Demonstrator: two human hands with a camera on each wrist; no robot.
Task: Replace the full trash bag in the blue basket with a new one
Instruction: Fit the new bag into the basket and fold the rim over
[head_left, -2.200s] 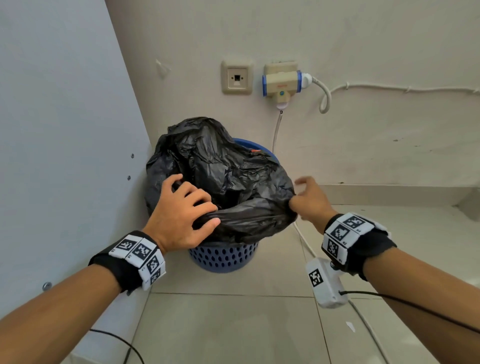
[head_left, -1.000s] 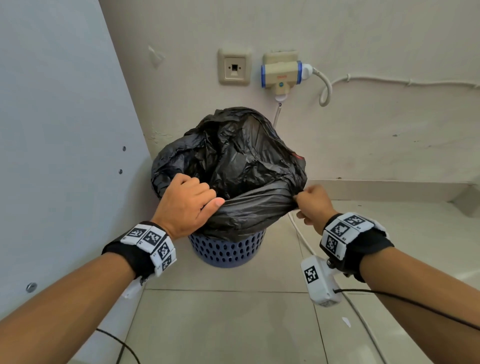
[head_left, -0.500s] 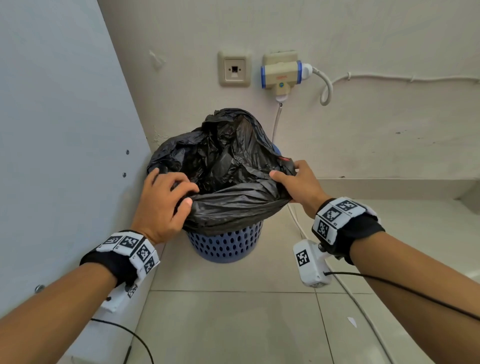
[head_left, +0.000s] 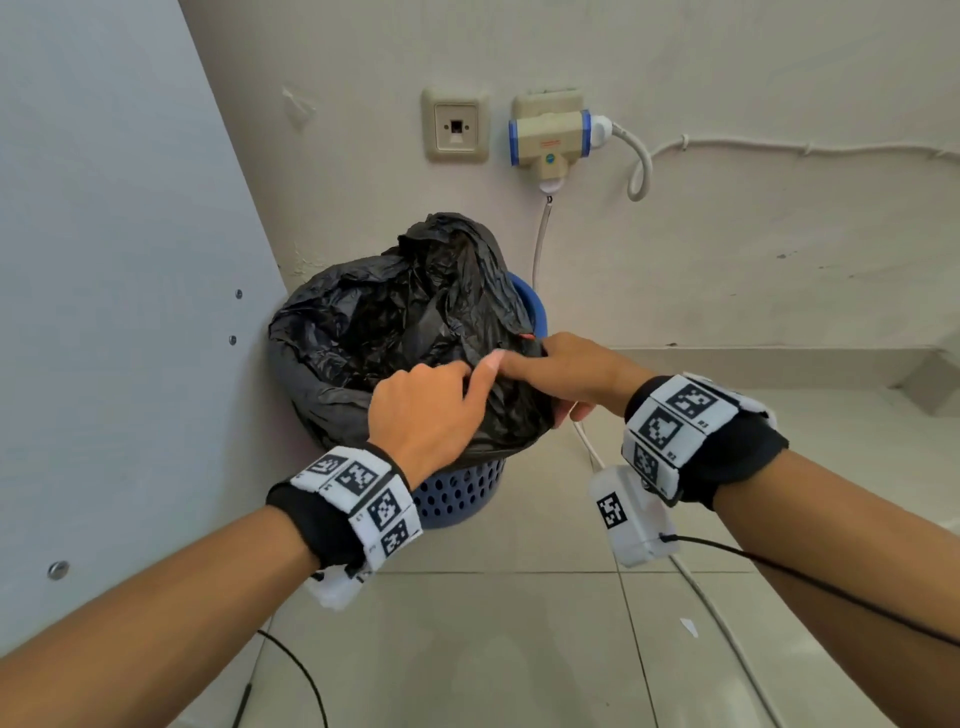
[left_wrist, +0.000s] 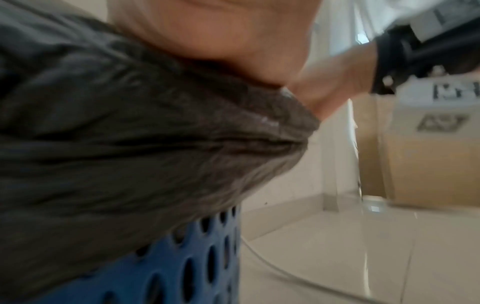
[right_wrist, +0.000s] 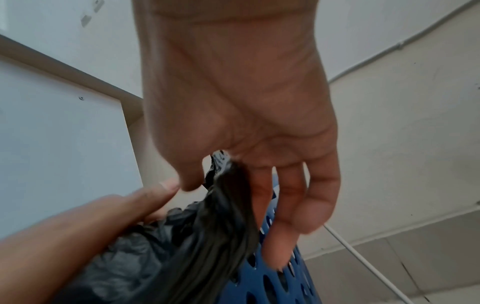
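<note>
A black trash bag (head_left: 395, 322) fills the blue perforated basket (head_left: 457, 493), which stands on the floor in the corner. Both hands meet at the bag's near right rim. My right hand (head_left: 561, 374) pinches a gathered strip of the bag (right_wrist: 223, 226) between thumb (right_wrist: 187, 179) and fingers. My left hand (head_left: 431, 410) lies on the near rim with fingers curled into the plastic, its thumb reaching to the right thumb. The left wrist view is blurred and shows bunched bag (left_wrist: 130, 144) over the basket wall (left_wrist: 182, 267). The bag's contents are hidden.
A white panel (head_left: 104, 312) stands close on the basket's left. On the wall behind are a socket (head_left: 456, 127) and a plug adapter (head_left: 550, 140). A white cable (head_left: 587, 441) runs down past the basket's right side. A cardboard box (left_wrist: 428, 164) sits to the right.
My left hand has slid right along the near rim, from the bag's left side to the right hand. The right hand kept its hold and shifted slightly inward.
</note>
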